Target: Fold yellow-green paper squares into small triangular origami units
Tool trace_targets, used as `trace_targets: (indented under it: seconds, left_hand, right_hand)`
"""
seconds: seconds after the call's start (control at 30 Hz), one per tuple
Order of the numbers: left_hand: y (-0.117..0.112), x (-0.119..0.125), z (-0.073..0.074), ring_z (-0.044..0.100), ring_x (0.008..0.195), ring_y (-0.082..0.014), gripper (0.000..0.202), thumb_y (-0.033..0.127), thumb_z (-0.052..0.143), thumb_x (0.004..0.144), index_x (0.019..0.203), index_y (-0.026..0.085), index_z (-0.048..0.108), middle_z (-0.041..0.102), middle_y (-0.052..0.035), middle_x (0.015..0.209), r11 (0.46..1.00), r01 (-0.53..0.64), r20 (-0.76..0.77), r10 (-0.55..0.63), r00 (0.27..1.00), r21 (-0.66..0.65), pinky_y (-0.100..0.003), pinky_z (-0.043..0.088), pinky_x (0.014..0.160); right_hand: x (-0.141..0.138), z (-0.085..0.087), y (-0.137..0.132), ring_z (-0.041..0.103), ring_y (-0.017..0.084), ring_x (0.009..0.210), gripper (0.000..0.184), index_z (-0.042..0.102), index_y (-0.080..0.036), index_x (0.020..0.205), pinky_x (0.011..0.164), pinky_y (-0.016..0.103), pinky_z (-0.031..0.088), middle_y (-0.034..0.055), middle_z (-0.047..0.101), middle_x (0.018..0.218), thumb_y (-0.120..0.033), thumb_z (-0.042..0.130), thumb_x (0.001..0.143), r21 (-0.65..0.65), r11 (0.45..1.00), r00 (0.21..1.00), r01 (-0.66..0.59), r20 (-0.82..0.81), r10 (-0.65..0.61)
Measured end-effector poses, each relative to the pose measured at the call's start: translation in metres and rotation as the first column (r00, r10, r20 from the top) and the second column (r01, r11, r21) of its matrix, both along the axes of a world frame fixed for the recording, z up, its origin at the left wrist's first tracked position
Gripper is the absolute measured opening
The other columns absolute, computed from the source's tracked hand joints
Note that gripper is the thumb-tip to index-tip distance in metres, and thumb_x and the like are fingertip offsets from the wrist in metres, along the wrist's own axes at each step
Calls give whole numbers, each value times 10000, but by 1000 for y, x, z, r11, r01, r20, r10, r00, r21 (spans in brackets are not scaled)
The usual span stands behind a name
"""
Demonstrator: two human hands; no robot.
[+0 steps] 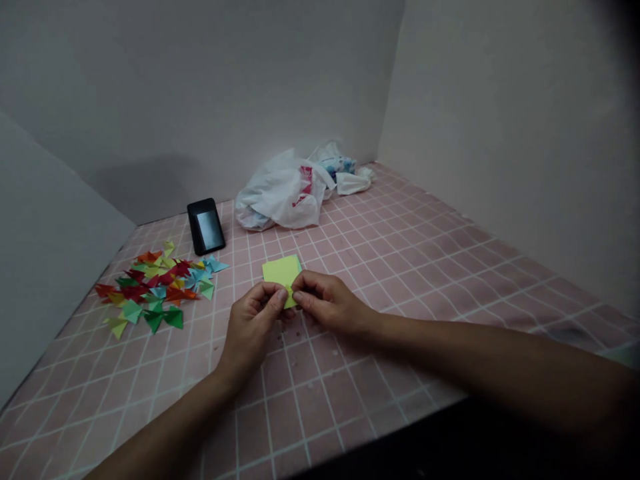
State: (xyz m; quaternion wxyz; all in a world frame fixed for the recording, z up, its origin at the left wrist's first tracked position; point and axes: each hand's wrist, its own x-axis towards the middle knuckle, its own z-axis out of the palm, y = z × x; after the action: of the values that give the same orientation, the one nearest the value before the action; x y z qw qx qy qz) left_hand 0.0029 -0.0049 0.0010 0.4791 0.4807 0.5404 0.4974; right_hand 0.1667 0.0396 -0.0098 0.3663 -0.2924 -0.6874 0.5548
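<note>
Pink grid mat [380, 373]; lime-green paper square [279, 275] pinched between hands [249, 327] [327, 303].

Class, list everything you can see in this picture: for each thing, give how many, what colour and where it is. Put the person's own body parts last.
mat: one, pink with white grid, under everything
walls: three, pale grey, around the mat
paper pieces: many, red, green, yellow, orange and blue, heaped at the mat's left
phone: one, black, back left of the mat
bag: one, white plastic with red print, at the back
bundle: one, white, right of the bag
item: one, blue and white, behind the bag
paper square: one, yellow-green, held above the mat
left hand: one, fingers pinching the square
right hand: one, fingers pinching the square
forearms: two, bare, reaching in from the near side
</note>
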Motion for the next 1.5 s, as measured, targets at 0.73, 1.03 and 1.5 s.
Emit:
trace_targets:
  seconds: [0.73, 1.03, 1.5]
  left_hand:
    - [1, 0, -2, 621, 627, -109, 188, 336, 713, 814, 836, 159, 654, 648, 18, 714, 1000, 23, 7, -22, 1000, -15, -221, 499, 614]
    - [3, 1, -2, 617, 620, -111, 185, 325, 710, 796, 825, 154, 646, 645, 12, 714, 1000, 21, -16, -21, 1000, -7, -230, 502, 611]
    - [1, 2, 0, 587, 589, -110, 168, 320, 680, 797, 796, 165, 615, 628, 23, 663, 1000, 15, -103, -15, 995, 6, -222, 457, 561]
  right_hand:
    - [1, 0, 1, 434, 121, 623, 125, 536, -181, 783, 589, 269, 328, -30, 490, 638, -240, 521, 892, 19, 1000, 999, 8, 36, -9]
    - [1, -1, 2, 438, 123, 630, 133, 533, -184, 784, 587, 271, 329, -23, 498, 648, -256, 522, 895, 4, 1000, 999, 2, 36, -2]
    - [-1, -1, 2, 406, 110, 614, 190, 520, -179, 734, 574, 264, 310, -27, 482, 651, -299, 539, 880, 33, 999, 999, 9, 33, -10]
